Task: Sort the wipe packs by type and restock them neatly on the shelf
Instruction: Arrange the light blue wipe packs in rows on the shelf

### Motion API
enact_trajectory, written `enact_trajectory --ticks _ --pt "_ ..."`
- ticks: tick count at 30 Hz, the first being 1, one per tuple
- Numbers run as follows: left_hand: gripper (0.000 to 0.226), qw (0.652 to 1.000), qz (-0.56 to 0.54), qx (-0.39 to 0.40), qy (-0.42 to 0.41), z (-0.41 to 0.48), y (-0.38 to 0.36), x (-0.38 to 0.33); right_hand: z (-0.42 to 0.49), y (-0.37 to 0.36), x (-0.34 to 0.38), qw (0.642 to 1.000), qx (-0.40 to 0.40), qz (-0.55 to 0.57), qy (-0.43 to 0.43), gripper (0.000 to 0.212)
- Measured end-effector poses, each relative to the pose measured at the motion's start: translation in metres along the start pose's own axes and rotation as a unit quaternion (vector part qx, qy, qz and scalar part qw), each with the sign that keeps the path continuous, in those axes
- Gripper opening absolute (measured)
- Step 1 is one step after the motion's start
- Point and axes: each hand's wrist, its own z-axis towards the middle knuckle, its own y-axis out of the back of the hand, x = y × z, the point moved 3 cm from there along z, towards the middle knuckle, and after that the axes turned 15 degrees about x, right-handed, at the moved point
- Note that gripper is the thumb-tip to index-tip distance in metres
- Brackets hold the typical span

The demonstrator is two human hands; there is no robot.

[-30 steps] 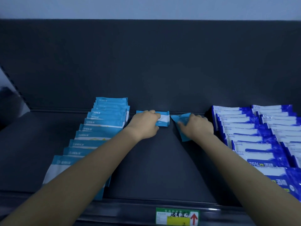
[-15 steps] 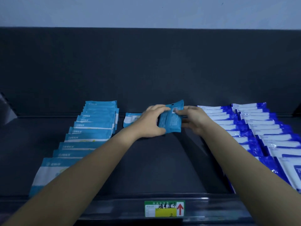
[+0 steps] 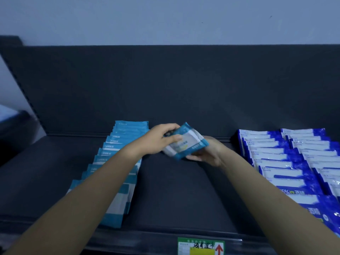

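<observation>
Both hands hold one teal wipe pack (image 3: 185, 143) above mid-shelf.
Left hand (image 3: 158, 139) fingers curl over its far edge, thumb on top. Right hand (image 3: 208, 153) fingers grip it from underneath. The pack is tilted, off the shelf (image 3: 174, 192), between the teal pack row (image 3: 117, 162) on the left and the dark-blue pack rows (image 3: 294, 159) on the right. A price label (image 3: 201, 246) sits on the front rail.

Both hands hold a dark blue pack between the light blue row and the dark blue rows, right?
No: the head view shows the pack is light blue. The left hand and right hand do hold it between the light blue row and dark blue rows.
</observation>
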Motion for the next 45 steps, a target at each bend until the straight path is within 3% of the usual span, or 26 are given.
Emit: enact_trajectory --ticks 3,5,9,12,15,18,20,22,25,28,30,32,36,41,43,45 --pt "0.018 0.984 0.086 0.092 0.127 0.001 0.015 0.011 0.004 0.003 0.013 0.995 0.029 0.048 0.078 0.03" --pt "0.02 0.964 0.143 0.139 0.178 0.001 0.021 0.016 0.004 0.003 0.018 0.993 0.058 0.004 0.099 0.03" --pt "0.02 0.97 0.126 0.122 0.168 0.012 0.016 0.02 0.012 -0.003 0.013 0.972 0.026 -0.214 0.097 0.024" --pt "0.02 0.974 0.11 0.113 0.165 0.018 0.011 0.025 0.017 0.0 0.009 0.963 -0.021 -0.237 0.129 0.019" --pt "0.013 0.988 0.001 0.055 0.147 0.019 0.009 0.026 0.013 0.01 0.005 0.97 -0.07 -0.18 0.146 0.013" --pt "0.013 0.961 -0.225 -0.073 0.143 0.018 0.007 0.022 0.008 0.014 0.0 0.992 -0.008 -0.093 0.082 0.03" --pt "0.027 0.925 -0.339 -0.085 0.147 0.019 0.002 0.021 0.007 0.009 0.001 0.994 0.052 -0.027 0.097 0.024" --pt "0.046 0.922 -0.349 -0.089 0.14 0.018 0.003 0.019 0.009 0.006 0.007 0.99 0.05 -0.063 0.114 0.021" --pt "0.06 0.94 -0.282 -0.147 0.12 0.015 0.014 0.018 0.008 0.01 0.017 0.976 0.05 -0.192 0.085 0.021" --pt "0.049 0.974 -0.144 -0.092 0.145 0.013 0.015 0.02 0.01 0.019 0.025 0.952 0.029 -0.297 0.063 0.016" --pt "0.049 0.979 -0.032 -0.062 0.193 0.012 0.012 0.029 0.017 0.024 0.026 0.927 -0.043 -0.363 0.088 0.019" --pt "0.05 0.97 0.053 -0.073 0.224 0.008 0.01 0.039 0.024 0.022 0.021 0.892 -0.105 -0.428 0.104 0.033" --pt "0.046 0.954 0.166 -0.08 0.235 0.007 0.0 0.045 0.032 0.004 0.003 0.805 -0.059 -0.587 0.069 0.06" --pt "0.052 0.943 0.255 -0.014 0.216 0.008 -0.013 0.04 0.03 -0.001 -0.006 0.736 -0.09 -0.671 0.013 0.061" --pt "0.057 0.923 0.311 0.013 0.224 0.006 -0.017 0.038 0.027 -0.001 -0.006 0.728 -0.08 -0.681 0.011 0.063" --pt "0.057 0.903 0.354 0.038 0.241 0.003 -0.019 0.037 0.025 -0.002 -0.006 0.745 -0.054 -0.665 0.013 0.064"
